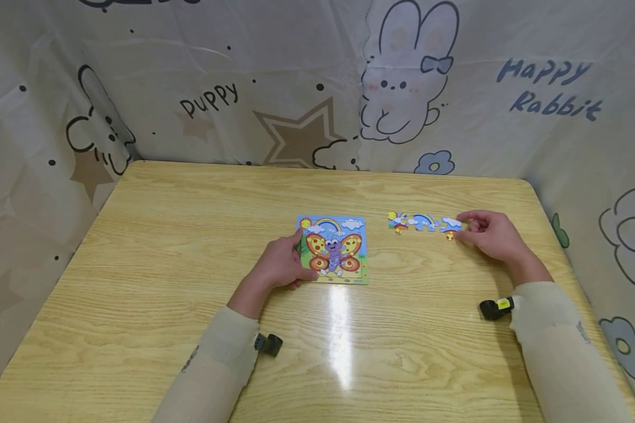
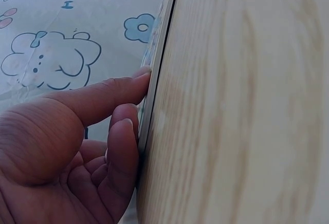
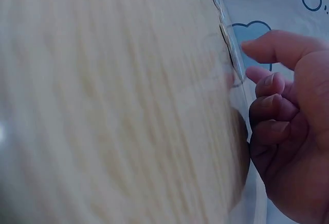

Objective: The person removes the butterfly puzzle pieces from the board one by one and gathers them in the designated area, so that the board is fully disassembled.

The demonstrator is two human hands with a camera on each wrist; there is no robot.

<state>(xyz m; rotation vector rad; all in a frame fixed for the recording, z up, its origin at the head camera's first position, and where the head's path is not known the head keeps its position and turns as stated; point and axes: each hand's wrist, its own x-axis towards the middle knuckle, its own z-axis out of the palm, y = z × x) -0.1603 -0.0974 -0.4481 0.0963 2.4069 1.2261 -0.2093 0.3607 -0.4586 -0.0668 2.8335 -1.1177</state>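
A square butterfly puzzle board [image 1: 334, 249] lies on the table, with a sun, a rainbow and a purple butterfly printed on it. My left hand [image 1: 281, 262] holds its left edge, thumb over the lower left corner. In the left wrist view, the left thumb [image 2: 121, 91] lies along the board's rim and the other fingers curl beside it. To the right of the board is a row of loose jigsaw pieces [image 1: 423, 221] showing a rainbow and clouds. At its right end, my right hand [image 1: 491, 235] has thumb and index finger apart around the last piece, other fingers loosely curled.
The light wood table [image 1: 190, 235] carries both the board and the pieces, with a bright light streak in front of the board. Behind it hangs a printed cloth [image 1: 296, 82] with rabbits and stars. Small black cameras sit at both sleeves [image 1: 547, 311].
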